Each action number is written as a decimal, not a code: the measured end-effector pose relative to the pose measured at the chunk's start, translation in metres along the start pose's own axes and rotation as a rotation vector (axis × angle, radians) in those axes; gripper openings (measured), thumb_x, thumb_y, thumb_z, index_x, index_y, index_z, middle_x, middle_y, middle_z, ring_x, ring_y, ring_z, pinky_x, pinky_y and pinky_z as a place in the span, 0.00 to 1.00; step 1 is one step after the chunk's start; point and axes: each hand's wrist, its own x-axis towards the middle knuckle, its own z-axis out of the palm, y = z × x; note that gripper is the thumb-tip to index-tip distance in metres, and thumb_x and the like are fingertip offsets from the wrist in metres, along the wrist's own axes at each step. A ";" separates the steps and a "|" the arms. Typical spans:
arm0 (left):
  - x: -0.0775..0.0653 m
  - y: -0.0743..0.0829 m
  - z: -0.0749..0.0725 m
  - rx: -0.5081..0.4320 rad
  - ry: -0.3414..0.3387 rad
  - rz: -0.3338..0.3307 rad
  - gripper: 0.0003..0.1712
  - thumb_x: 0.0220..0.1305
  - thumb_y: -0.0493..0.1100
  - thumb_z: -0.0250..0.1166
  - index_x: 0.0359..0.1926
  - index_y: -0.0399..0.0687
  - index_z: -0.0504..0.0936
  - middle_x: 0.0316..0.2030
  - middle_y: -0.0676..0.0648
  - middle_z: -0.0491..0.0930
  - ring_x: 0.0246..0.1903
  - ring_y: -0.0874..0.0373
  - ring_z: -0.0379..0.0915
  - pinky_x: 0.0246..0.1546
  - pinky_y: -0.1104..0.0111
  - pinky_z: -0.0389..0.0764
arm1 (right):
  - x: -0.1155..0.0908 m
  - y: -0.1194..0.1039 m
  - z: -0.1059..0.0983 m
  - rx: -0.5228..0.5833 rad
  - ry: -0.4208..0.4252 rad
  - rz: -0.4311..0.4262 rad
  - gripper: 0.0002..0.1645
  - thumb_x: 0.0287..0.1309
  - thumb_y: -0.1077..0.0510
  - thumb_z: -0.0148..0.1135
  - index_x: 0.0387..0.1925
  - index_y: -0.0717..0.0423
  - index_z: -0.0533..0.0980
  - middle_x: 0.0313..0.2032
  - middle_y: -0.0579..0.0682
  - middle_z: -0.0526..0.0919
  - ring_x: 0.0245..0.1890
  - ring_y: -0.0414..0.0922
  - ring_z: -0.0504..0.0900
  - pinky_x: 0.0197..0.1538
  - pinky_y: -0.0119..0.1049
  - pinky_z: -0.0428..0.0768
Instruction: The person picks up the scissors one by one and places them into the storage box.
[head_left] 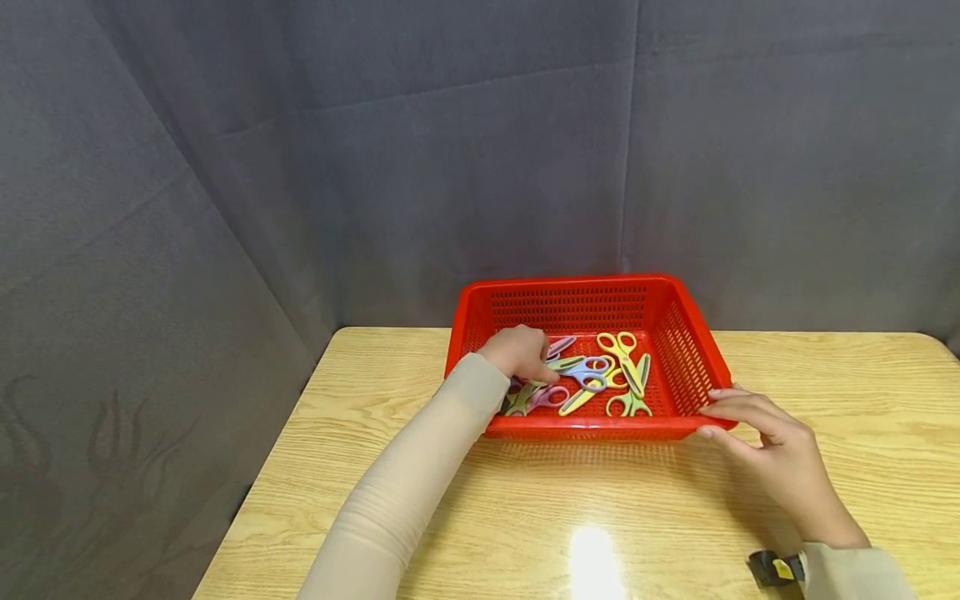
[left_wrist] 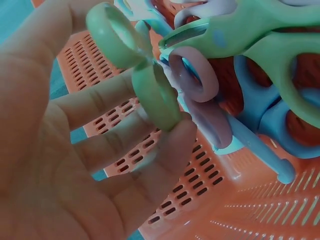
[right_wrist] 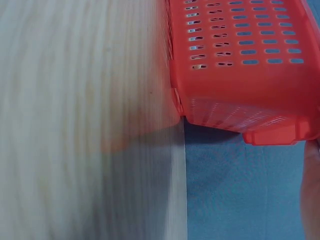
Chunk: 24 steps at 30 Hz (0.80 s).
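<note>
A red plastic basket [head_left: 585, 428] on the table holds several scissors with pastel handles. My left hand [head_left: 517, 352] reaches over its left front side, down among the scissors. Seen from the left wrist, my left hand [left_wrist: 95, 145] holds green-handled scissors [left_wrist: 150, 100] by the loops, the fingers spread behind them; the blades are hidden. Purple scissors [left_wrist: 200, 85] and another green pair [left_wrist: 225, 37] lie close beyond. My right hand [head_left: 780, 454] grips the basket's right front corner, thumb at the front rim and fingers over the side. Its edge [right_wrist: 311, 190] shows in the right wrist view.
Yellow scissors [head_left: 630, 371], blue scissors [head_left: 585, 374] and light green scissors [head_left: 628, 405] lie in the basket's middle and right. The wooden table [head_left: 540, 517] extends around it. A grey curtain [head_left: 480, 167] hangs behind the table. A black strap [head_left: 768, 569] sits by the right sleeve.
</note>
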 end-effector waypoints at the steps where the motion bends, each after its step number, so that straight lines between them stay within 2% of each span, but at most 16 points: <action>1: 0.000 0.000 0.000 -0.002 -0.007 -0.003 0.23 0.60 0.60 0.71 0.24 0.51 0.73 0.19 0.56 0.70 0.21 0.61 0.67 0.23 0.70 0.66 | 0.000 0.000 0.000 0.001 0.000 0.002 0.27 0.32 0.84 0.75 0.38 0.62 0.87 0.46 0.59 0.86 0.59 0.36 0.78 0.67 0.27 0.68; 7: 0.002 -0.001 0.002 -0.003 -0.023 -0.009 0.23 0.59 0.60 0.72 0.24 0.51 0.73 0.20 0.55 0.69 0.23 0.61 0.67 0.24 0.70 0.66 | 0.001 -0.001 0.000 0.004 0.005 -0.023 0.28 0.31 0.84 0.75 0.38 0.62 0.87 0.46 0.57 0.86 0.59 0.37 0.78 0.67 0.27 0.69; 12: 0.001 -0.002 0.003 0.046 -0.023 0.016 0.23 0.58 0.60 0.73 0.24 0.52 0.73 0.20 0.56 0.69 0.24 0.62 0.66 0.24 0.71 0.65 | 0.001 -0.001 0.000 0.005 0.004 -0.016 0.28 0.32 0.85 0.75 0.38 0.62 0.87 0.47 0.53 0.87 0.59 0.37 0.78 0.67 0.28 0.68; 20: -0.006 -0.003 0.000 0.036 -0.046 0.001 0.21 0.58 0.58 0.74 0.31 0.49 0.75 0.26 0.54 0.73 0.27 0.60 0.68 0.26 0.71 0.68 | 0.003 -0.001 0.000 -0.001 0.008 -0.030 0.28 0.32 0.83 0.75 0.39 0.62 0.87 0.48 0.57 0.86 0.60 0.38 0.78 0.67 0.28 0.68; 24: -0.005 -0.005 0.001 0.029 -0.050 0.017 0.20 0.58 0.57 0.75 0.32 0.49 0.76 0.27 0.54 0.73 0.27 0.61 0.68 0.27 0.71 0.68 | 0.004 -0.001 0.001 0.004 0.005 -0.021 0.27 0.33 0.83 0.75 0.39 0.62 0.87 0.48 0.58 0.86 0.60 0.38 0.78 0.67 0.28 0.68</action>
